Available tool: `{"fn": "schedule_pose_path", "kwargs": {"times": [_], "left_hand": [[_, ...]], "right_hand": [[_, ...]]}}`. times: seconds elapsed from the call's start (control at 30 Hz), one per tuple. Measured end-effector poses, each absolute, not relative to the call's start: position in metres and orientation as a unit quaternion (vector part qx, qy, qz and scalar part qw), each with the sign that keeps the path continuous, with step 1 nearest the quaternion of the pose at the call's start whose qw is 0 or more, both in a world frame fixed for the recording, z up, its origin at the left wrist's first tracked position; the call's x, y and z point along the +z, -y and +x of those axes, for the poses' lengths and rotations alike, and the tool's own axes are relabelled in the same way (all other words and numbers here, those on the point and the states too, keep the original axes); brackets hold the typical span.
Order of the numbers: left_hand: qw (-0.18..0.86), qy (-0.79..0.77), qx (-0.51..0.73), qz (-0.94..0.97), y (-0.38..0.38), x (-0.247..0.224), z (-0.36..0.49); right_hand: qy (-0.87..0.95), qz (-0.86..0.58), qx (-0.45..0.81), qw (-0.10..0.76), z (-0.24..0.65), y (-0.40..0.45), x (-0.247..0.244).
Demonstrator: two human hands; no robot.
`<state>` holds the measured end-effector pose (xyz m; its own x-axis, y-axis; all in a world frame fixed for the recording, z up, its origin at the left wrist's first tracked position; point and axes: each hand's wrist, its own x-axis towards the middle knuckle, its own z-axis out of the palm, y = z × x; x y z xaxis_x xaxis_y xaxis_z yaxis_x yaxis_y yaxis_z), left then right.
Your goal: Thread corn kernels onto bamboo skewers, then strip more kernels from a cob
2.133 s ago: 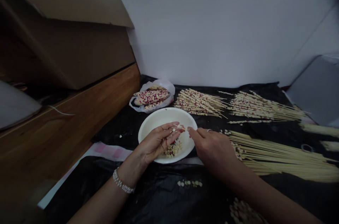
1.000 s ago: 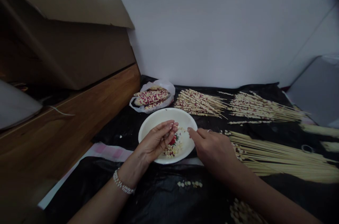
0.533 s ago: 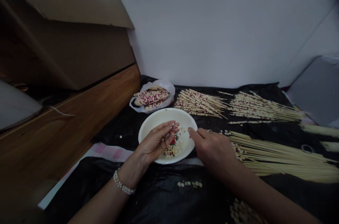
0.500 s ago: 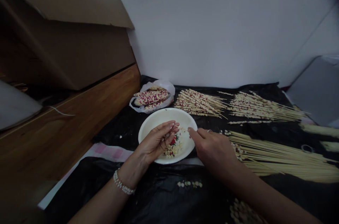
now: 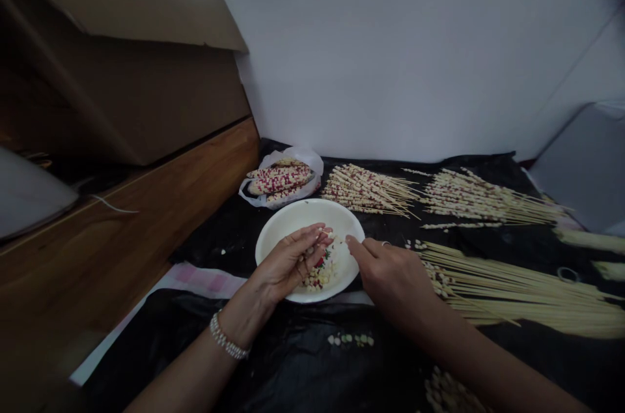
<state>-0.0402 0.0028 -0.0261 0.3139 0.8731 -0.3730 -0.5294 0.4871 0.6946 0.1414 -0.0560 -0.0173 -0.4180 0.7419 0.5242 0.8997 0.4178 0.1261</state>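
Black sheeting (image 5: 293, 364) is supporting a bowl (image 5: 293, 214); above it, the left hand (image 5: 287, 261) is loosely pinching kernels (image 5: 321, 229), the right hand (image 5: 393, 270) apparently gripping a skewer (image 5: 338, 240), probably light, stiff, best held endwise.

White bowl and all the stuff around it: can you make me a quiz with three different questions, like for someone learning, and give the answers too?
1. Which arm wears the bracelet?
2. True or false: the plastic bag holds corn cobs.
3. What lies inside the white bowl? A, a spoon; B, loose kernels; C, a ball.

Key: 1. The left arm. 2. True. 3. B.
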Motion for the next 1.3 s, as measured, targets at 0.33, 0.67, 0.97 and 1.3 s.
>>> {"fn": "schedule_pose_path", "kwargs": {"times": [0.33,0.67,0.97,1.3], "left_hand": [[0.768,-0.386,0.448,0.246,-0.0010,-0.0219,-0.0386],[0.780,-0.372,0.449,0.227,-0.0036,-0.0264,-0.0398],[0.787,-0.366,0.437,0.238,-0.0028,-0.0277,-0.0397],[0.780,-0.390,0.422,0.247,-0.0003,-0.0268,-0.0371]], "right_hand": [[0.817,-0.499,-0.202,0.206,0.1404,0.0553,-0.0173],[0.818,-0.488,-0.204,0.227,0.1407,0.0568,-0.0196],[0.820,-0.477,-0.206,0.241,0.1383,0.0567,-0.0230],[0.825,-0.482,-0.190,0.227,0.1374,0.0579,-0.0250]]}}
